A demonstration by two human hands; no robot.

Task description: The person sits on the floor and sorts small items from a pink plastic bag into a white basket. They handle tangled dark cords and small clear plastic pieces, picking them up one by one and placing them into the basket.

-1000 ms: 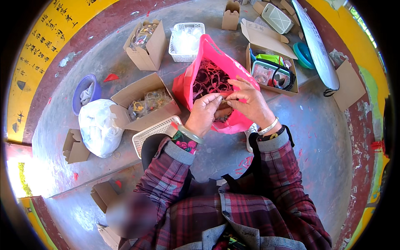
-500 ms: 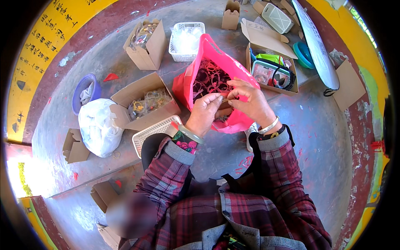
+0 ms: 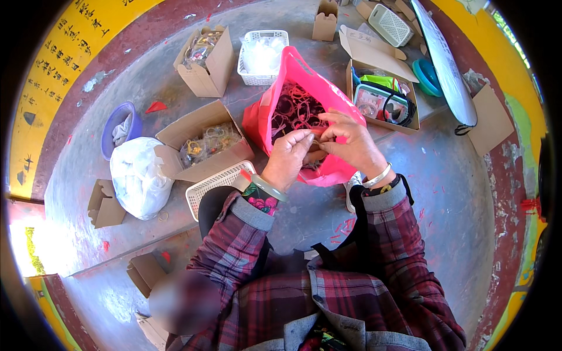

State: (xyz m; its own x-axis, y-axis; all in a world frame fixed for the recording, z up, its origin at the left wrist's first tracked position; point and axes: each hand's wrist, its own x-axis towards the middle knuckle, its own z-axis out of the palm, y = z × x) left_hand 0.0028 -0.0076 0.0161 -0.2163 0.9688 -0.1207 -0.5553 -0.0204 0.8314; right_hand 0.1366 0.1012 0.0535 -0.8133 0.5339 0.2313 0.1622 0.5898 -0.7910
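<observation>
Both hands meet right over the mouth of the pink plastic bag [image 3: 328, 169], which sits on the grey concrete floor [image 3: 445, 175] straight ahead of the person's plaid sleeves. The left hand [image 3: 290, 157] and right hand [image 3: 351, 143] are close together, fingertips pinched on something small and thin between them – looks like one of the bands, but it's too small to be sure. So both are closed, fingers nearly touching.

Inside the bag there's a tangled heap of rubber bands [image 3: 295, 111], dark red and pinkish.

Just left of the bag and touching the left forearm area is a white mesh basket [image 3: 213, 187]. Left of the bag again, an open cardboard box [image 3: 202, 143] with clear packets of yellowish stuff. Further left of that sits a white plastic sack [image 3: 139, 175] and a blue bowl [image 3: 117, 123] with a cloth in it.

Right of the bag – another cardboard box [image 3: 380, 99] holding a green thing and a clear case with a black cord.

Beyond the bag, a white basket [image 3: 263, 55] of clear packets, with one more open brown box [image 3: 205, 58] to its left. Far behind the bag, on the right, a long white board [image 3: 445, 64] leans along the yellow edge.
</observation>
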